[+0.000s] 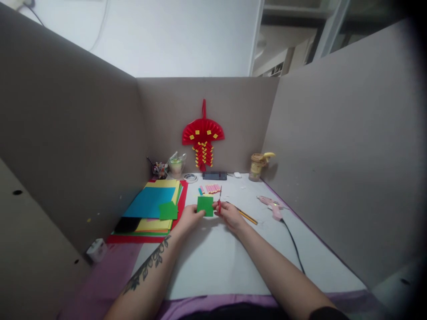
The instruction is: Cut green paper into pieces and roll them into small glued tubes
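Holding green paper (pixel 204 206) and scissors (pixel 219 207)

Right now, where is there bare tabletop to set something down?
The widest is the white tabletop between left forearm and right forearm; a smaller one lies between right forearm and black cord. Crowded: the left side, with the paper stack, and beyond the held green square, with pink rolls.

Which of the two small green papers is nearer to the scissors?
The green square held in the left hand, beside the red-handled scissors; the other green piece lies on the paper stack.
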Tool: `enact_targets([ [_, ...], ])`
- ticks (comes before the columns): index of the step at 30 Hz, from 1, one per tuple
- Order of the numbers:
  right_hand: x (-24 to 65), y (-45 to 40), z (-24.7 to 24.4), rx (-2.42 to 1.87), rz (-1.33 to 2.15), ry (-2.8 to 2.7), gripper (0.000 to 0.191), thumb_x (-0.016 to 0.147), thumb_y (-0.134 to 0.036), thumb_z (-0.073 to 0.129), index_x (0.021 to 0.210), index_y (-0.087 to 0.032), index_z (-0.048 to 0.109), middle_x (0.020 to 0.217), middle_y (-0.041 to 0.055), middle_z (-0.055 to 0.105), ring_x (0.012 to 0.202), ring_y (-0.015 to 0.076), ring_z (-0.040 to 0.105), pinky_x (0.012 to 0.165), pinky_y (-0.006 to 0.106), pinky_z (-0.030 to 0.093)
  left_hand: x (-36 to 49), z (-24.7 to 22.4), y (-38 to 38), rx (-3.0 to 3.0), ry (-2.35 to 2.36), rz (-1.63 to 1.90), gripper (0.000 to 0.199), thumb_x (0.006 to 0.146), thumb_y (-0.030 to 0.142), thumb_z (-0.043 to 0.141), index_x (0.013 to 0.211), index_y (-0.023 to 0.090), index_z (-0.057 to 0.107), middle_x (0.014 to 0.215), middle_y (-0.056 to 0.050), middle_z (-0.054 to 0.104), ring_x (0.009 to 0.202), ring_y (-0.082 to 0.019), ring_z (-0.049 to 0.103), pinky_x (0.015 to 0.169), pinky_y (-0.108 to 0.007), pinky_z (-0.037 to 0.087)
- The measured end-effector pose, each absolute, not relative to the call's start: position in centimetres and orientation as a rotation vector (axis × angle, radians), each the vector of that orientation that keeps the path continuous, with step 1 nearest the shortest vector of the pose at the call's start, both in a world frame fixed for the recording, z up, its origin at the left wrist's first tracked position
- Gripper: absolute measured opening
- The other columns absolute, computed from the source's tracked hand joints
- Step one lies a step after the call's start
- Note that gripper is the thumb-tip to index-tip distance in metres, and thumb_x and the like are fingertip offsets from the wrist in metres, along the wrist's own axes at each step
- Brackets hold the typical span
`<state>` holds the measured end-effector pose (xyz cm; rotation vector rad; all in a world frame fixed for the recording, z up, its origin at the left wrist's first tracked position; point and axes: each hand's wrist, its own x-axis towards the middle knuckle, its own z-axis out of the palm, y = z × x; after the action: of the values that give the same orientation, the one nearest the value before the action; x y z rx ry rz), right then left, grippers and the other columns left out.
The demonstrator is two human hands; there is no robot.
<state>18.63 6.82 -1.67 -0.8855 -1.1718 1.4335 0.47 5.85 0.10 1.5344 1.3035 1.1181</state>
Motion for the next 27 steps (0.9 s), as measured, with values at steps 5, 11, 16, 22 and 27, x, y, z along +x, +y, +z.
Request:
enact_targets([
  [5,18.5,5.9,-1.3,-0.973,1.474,-1.432,0.020,0.063,-0.031,0.064,0.075,-0.016,0.061,0.065,-0.0008,0.058,0.054,0.0084,0.048,0.048,0.018,0.035,-0.4,1.2,6.4,1.381,1.313,1.301,0.021,0.061,0.033,0.064,0.063,0.012,0.064,0.056,-0.001,0.058,0.054,-0.014,0.051,0.051,-0.022,0.037],
  [11,17.9,4.4,-0.4,-1.034,1.511,-1.748,0.011,0.067,-0.027,0.056,0.065,-0.016,0.055,0.053,-0.0048,0.050,0.042,0.0053,0.037,0.039,0.016,0.027,-0.8,2.6,5.9,1.318,1.335,1.446,0.022,0.061,0.035,0.064,0.061,0.013,0.059,0.054,0.001,0.055,0.056,-0.014,0.052,0.054,-0.024,0.041],
  [16,18.0,4.5,-0.5,-1.048,1.450,-1.848,0.015,0.069,-0.031,0.058,0.067,-0.016,0.055,0.052,-0.0054,0.049,0.042,0.0047,0.035,0.040,0.016,0.028,-0.5,3.2,5.3,1.326,1.361,1.439,0.022,0.061,0.034,0.064,0.058,0.014,0.057,0.051,0.001,0.053,0.054,-0.014,0.052,0.053,-0.024,0.040],
  [22,18.1,4.4,-0.4,-1.042,1.443,-1.880,0.016,0.070,-0.032,0.057,0.068,-0.016,0.054,0.053,-0.0055,0.048,0.042,0.0050,0.035,0.039,0.016,0.027,-0.4,3.2,5.2,1.387,1.401,1.395,0.023,0.063,0.035,0.062,0.057,0.013,0.058,0.052,-0.001,0.055,0.054,-0.014,0.052,0.052,-0.023,0.038],
  [27,18.0,4.2,-0.1,-1.041,1.451,-1.892,0.016,0.070,-0.032,0.055,0.069,-0.017,0.052,0.055,-0.0051,0.047,0.044,0.0053,0.036,0.039,0.016,0.026,-0.7,2.0,5.9,1.431,1.393,1.397,0.025,0.064,0.037,0.062,0.059,0.013,0.060,0.054,-0.002,0.058,0.055,-0.014,0.052,0.052,-0.023,0.037],
])
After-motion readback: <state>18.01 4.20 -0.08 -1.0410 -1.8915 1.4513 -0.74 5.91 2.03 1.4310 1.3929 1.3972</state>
